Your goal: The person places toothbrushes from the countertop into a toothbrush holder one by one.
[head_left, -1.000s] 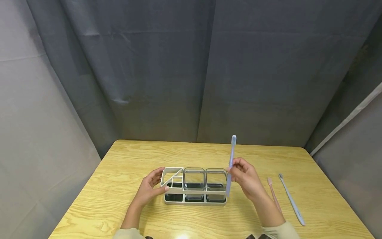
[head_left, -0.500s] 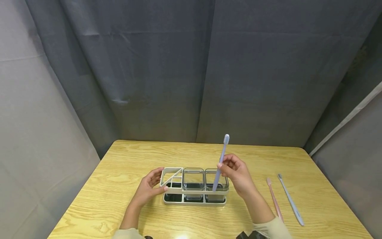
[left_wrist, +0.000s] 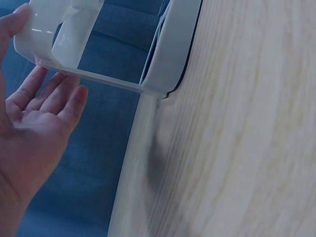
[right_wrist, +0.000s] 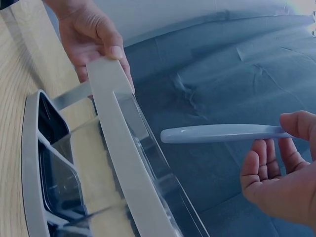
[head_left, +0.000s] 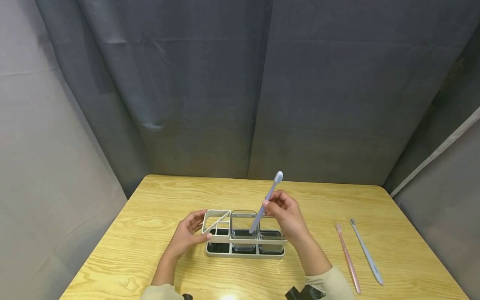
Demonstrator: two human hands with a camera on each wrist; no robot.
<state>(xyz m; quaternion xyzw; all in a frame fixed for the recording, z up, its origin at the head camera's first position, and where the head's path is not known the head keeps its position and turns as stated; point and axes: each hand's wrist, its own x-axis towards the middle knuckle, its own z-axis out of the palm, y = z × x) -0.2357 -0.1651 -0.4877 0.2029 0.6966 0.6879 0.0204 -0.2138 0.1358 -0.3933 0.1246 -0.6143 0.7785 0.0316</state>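
Head view: The left hand [head_left: 189, 233] grips the left end of the organizer [head_left: 249, 241], thumb at the front and fingers behind. The right hand [head_left: 286, 214] pinches the lilac toothbrush [head_left: 258, 217] along its shaft, bristles up, with the handle end slanting down over the clear middle cup [head_left: 240, 236]. The step in hand appears to be alignment of the toothbrush above the organizer. The next move probably calls for turning the handle more upright and centering it over one opening before lowering, with the left hand bracing. A pink toothbrush [head_left: 348, 258] and a blue toothbrush [head_left: 367, 253] lie on the counter [head_left: 127, 250], beyond the right forearm. The counter is yellowish wood grain; a grey curtain [head_left: 187, 104] hangs behind it and along both sides.

Left wrist view: The thumb and fingers bear on opposite sides of the organizer's end. Pale-looking counter grain extends beside its base.

Right wrist view: The handle tip is near the organizer's clear upper edge, apparently apart from it. The curtain fills the background.
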